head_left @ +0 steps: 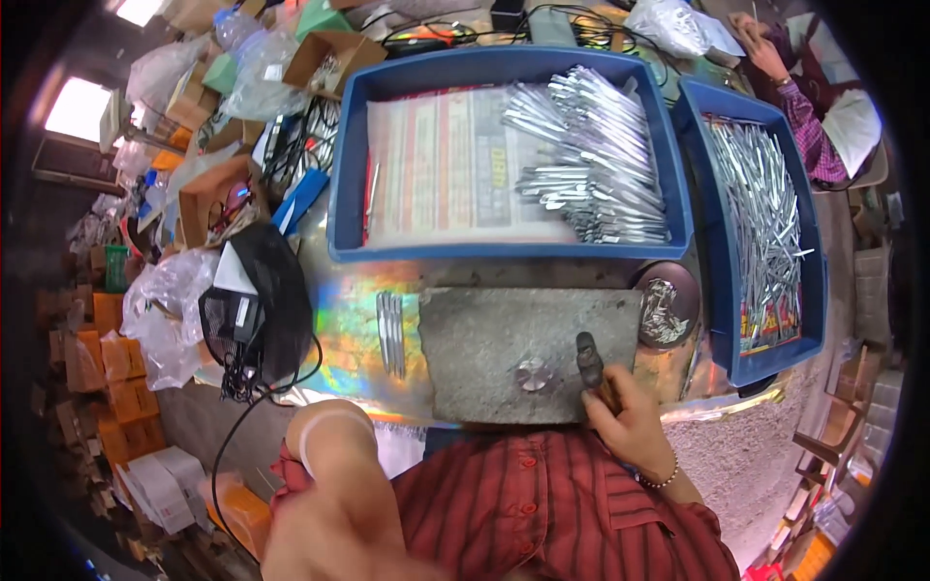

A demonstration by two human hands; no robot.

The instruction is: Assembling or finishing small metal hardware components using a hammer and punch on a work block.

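Observation:
My right hand [630, 418] is closed around the short handle of a hammer [588, 356], whose dark head rests over the right part of a grey slab [484, 329]. On the slab, just left of the hammer, sits a small round shiny metal piece [531, 375]. My left hand [339, 542] is raised close to the camera at the lower left; it is blurred and its fingers cannot be made out. Several slim metal rods [390, 334] lie side by side left of the slab. A round dark dish [690, 290] with small metal parts stands at its right.
Beyond the slab stands a wide blue tray [504, 251] with piled metal rods. Another blue tray [722, 290] full of rods is at the right. A black mesh basket [276, 300] with cables stands left. A co-worker's hand [765, 56] shows at the far right.

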